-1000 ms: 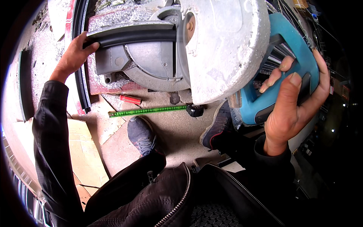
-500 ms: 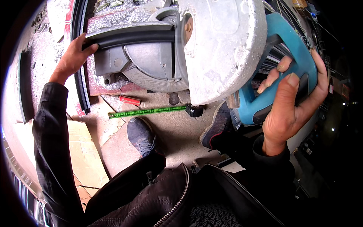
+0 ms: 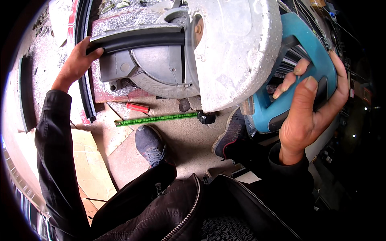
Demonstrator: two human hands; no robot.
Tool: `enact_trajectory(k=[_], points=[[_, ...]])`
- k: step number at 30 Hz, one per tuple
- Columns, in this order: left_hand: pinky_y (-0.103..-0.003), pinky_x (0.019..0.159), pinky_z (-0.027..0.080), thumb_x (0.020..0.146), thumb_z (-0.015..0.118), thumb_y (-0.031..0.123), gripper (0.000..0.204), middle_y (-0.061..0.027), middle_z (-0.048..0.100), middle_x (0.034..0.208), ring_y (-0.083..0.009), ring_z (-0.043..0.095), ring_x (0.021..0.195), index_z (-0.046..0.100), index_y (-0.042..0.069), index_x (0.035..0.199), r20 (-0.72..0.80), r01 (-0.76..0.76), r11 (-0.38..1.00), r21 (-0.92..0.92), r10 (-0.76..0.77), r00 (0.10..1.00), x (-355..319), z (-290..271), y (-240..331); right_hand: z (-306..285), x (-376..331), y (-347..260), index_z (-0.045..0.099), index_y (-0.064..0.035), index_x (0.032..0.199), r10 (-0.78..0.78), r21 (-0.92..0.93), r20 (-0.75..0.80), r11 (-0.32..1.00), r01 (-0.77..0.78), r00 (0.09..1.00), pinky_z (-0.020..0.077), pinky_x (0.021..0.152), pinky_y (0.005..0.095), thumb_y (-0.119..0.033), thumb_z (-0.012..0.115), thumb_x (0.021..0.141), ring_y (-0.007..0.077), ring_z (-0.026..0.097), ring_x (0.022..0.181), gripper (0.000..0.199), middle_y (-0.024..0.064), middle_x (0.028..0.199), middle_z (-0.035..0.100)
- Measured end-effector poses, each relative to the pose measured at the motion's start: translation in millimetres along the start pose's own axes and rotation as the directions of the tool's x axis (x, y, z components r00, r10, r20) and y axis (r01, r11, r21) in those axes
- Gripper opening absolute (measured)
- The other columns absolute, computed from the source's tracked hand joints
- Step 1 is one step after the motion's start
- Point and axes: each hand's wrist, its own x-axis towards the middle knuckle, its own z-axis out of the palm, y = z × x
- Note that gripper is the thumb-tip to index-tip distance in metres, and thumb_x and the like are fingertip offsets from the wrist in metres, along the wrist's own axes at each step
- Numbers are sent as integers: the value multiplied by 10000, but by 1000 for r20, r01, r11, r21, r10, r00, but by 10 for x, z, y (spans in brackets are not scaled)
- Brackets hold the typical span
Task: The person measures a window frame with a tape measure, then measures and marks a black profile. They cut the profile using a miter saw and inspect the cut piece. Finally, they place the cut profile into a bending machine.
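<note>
My left hand [image 3: 76, 60] grips the left end of a black metal profile [image 3: 140, 43], thumb on its near side. That profile lies across the grey base [image 3: 157, 64] of a mitre saw, along the fence, its right end at the blade slot. On the right, my right hand [image 3: 307, 108] is wrapped round the saw's teal loop handle [image 3: 317, 52], with fingertips showing through the opening. The dusty pale blade guard [image 3: 237, 52] stands between my hands and hides most of the blade, so I cannot tell whether the teeth touch the profile.
Below the saw, a tape measure [image 3: 206, 117] lies with its green blade [image 3: 157, 119] pulled out, near a red-handled tool [image 3: 138, 107]. Long dark profiles [image 3: 84, 92] lie left of the saw. Flattened cardboard [image 3: 90, 160] and my shoes [image 3: 149, 144] are on the floor. Metal shavings cover the far surface.
</note>
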Motion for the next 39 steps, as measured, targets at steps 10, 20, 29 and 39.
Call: enact_trajectory(k=[10, 20, 29, 39], points=[[-404, 1091, 459, 1000, 711, 363, 711, -279, 652, 1303, -321, 623, 1231, 455, -119, 1457, 19, -3, 1000, -4, 3, 1000, 16, 1, -33, 9, 0, -23, 284, -23, 1536, 26, -4, -9, 1000, -26, 1000, 575, 643, 307, -151, 546, 1058, 148, 590, 764, 560, 133, 1096, 622], [-371, 1072, 454, 1022, 683, 297, 590, -223, 668, 1258, -261, 618, 1204, 484, -68, 1441, -2, 11, 1000, -15, -11, 1000, -19, 16, 66, 4, -11, -16, 276, -24, 1533, 9, -2, 1, 1000, -9, 1000, 576, 642, 313, -144, 542, 1064, 145, 590, 761, 553, 132, 1094, 610], [-405, 1050, 478, 999, 711, 328, 607, -264, 688, 1230, -307, 649, 1161, 520, -112, 1371, -6, -26, 999, -40, 26, 1000, -21, 5, 63, 6, -14, -22, 277, -41, 1537, 17, -1, 0, 1000, -17, 1000, 574, 637, 315, -143, 544, 1064, 141, 587, 755, 552, 125, 1093, 610], [-405, 1052, 478, 996, 716, 329, 600, -267, 686, 1230, -309, 647, 1164, 527, -117, 1350, 4, -18, 999, -28, 18, 1000, -21, -10, 83, 8, -22, -28, 272, -43, 1542, 26, -21, -8, 999, -26, 1000, 572, 633, 312, -147, 545, 1062, 140, 586, 751, 561, 128, 1083, 611]])
